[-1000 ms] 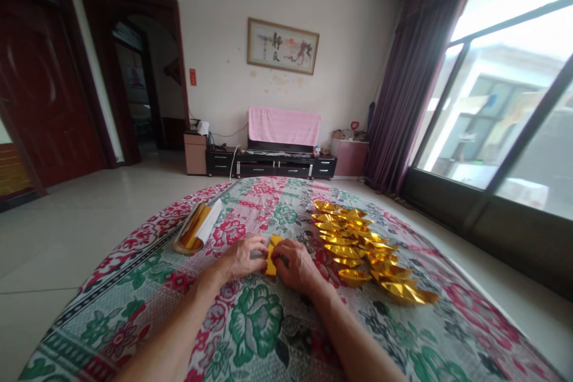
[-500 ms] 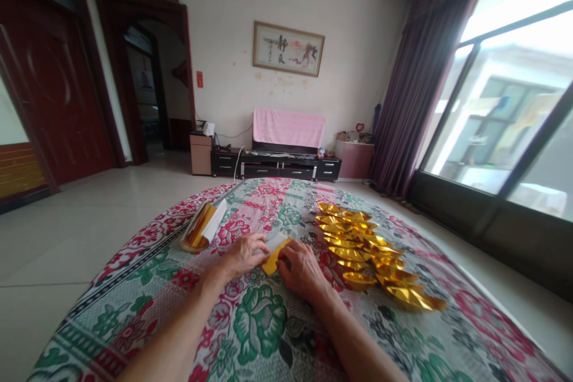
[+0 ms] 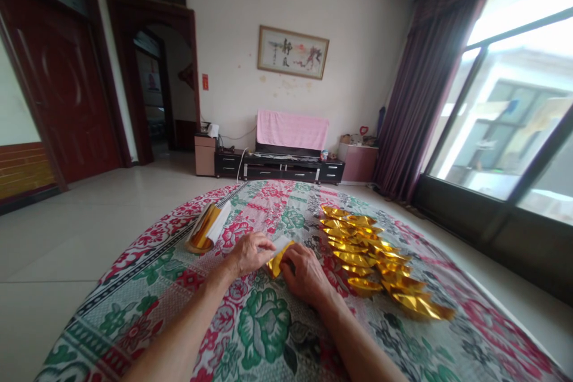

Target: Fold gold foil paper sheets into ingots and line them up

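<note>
Round desk in red, green and white floral cloth [image 3: 265, 327], shiny gold-foil boat shapes [image 3: 356, 258], and a curled bundle of gold-and-white paper [image 3: 208, 228]
Between boats and bundle, the left hand [image 3: 251, 254] pinches the white side of a small, part-folded gold-and-white paper piece [image 3: 275, 263]; the right hand [image 3: 307, 275], fingers curled, grips its gold side. The piece should be feather-light, crisp at creases, slightly slick and easily torn or dented: best pinched gently at opposite edges.
</note>
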### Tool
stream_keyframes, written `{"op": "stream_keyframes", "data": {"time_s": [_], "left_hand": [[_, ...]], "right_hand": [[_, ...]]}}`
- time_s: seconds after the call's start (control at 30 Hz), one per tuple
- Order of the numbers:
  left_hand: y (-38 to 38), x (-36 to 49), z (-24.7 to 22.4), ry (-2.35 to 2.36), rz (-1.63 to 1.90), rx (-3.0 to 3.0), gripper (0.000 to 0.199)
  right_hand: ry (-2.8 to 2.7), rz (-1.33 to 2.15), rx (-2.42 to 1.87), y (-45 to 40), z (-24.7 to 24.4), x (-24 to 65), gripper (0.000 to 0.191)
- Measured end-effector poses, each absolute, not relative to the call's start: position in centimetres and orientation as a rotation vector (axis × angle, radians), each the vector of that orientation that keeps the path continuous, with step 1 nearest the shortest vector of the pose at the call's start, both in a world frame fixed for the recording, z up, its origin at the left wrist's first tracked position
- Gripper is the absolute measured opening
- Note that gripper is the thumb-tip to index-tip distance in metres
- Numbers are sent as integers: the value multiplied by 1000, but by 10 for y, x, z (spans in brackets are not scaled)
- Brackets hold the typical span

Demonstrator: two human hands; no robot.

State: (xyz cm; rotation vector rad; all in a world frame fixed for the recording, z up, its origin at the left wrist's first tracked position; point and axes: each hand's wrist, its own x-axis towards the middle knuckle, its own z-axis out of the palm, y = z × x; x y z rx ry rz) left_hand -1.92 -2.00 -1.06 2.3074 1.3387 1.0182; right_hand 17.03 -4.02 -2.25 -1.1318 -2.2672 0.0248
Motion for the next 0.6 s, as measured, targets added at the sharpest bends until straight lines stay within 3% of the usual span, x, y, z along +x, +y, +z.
{"op": "stream_keyframes", "data": {"time_s": [0.2, 0.37, 0.6], "left_hand": [[-20, -26, -11, 1421, 633, 2346, 16], [-22, -29, -8, 1418, 547, 2321, 20], [-20, -30, -10, 1429, 517, 2289, 21]], "right_hand": [[-2253, 15, -1129, -39, -24, 171, 8], [-2275, 49, -1075, -42, -20, 172, 10], [-2390, 191, -845, -47, -13, 175, 35]]}}
